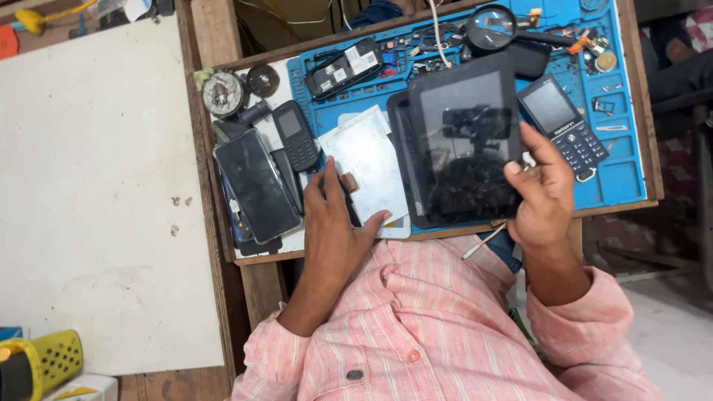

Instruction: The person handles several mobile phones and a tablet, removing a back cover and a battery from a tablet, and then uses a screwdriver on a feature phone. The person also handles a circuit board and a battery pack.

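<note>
- Clamped on the lower right edge of a black tablet point(464, 141) is the grip of the right hand point(544, 199), thumb on the glass, fingers behind.
- Tablet is held tilted above the blue repair mat point(624, 160) on the desk point(223, 44).
- Left hand point(333, 223) is laid flat, fingers apart, on a white panel point(368, 160), beside a keypad phone point(295, 135).
- Tablet is judged stiff, slippery and fragile; edges are best gripped.

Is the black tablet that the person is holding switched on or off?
Off. The black tablet in the right hand has a dark screen showing only reflections.
</note>
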